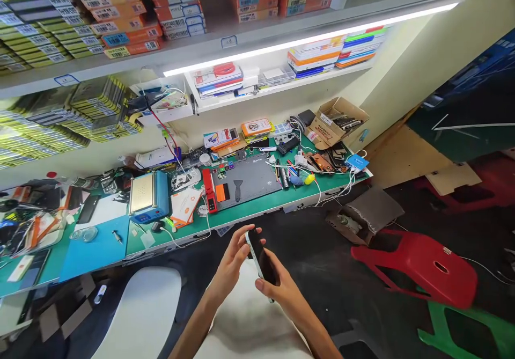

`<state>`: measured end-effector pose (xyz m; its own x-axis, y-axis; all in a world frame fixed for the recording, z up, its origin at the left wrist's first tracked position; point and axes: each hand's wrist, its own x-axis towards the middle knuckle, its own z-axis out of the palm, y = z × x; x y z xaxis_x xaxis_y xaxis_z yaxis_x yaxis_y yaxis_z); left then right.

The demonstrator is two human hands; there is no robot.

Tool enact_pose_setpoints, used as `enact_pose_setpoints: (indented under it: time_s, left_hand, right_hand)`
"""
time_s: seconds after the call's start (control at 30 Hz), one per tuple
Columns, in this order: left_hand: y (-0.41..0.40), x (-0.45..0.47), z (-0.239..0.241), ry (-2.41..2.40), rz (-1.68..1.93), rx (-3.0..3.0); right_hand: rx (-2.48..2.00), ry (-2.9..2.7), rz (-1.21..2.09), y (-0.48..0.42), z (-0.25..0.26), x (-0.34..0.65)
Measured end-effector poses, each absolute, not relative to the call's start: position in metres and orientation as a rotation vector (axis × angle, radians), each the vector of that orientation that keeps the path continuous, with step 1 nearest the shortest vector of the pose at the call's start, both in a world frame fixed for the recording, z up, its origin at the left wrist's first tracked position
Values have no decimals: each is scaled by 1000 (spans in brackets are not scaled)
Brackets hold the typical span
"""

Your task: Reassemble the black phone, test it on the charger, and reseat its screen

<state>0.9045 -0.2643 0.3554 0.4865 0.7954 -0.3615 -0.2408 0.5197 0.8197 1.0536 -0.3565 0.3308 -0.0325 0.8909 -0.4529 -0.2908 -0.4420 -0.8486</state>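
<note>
The landmark for this report is the dark grey work mat (261,179) on the green workbench top (195,228). The smartphone (262,262) is off the bench, on the person's side of the mat, held up in front of the white garment (245,316). Its dark screen faces up; its long axis slants, the far end pointing toward the mat and leaning left, the near end toward the person's right wrist. The left hand (232,262) grips the upper part, thumb against the left long edge and fingers curled around the far end and back. The right hand (284,286) cradles the lower part from the right, thumb bent over near the bottom. Both hands touch the smartphone, so neither is nearer; hidden fingertips cannot be assessed. A black scraper (238,190) lies on the mat; a red device (209,190) stands at its left edge, and a blue-sided machine (161,198) farther left.
</note>
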Motion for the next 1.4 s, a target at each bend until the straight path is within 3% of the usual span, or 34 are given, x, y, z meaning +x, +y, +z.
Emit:
enact_pose_setpoints:
  time_s: [0.57, 1.4]
  left_hand:
    - [-187, 907, 339, 814, 685, 749]
    - [-129, 921, 297, 871, 613, 384]
  right_hand:
    - [-1473, -615, 1530, -289, 352, 1045]
    - [-1567, -561, 1600, -213, 318, 1046]
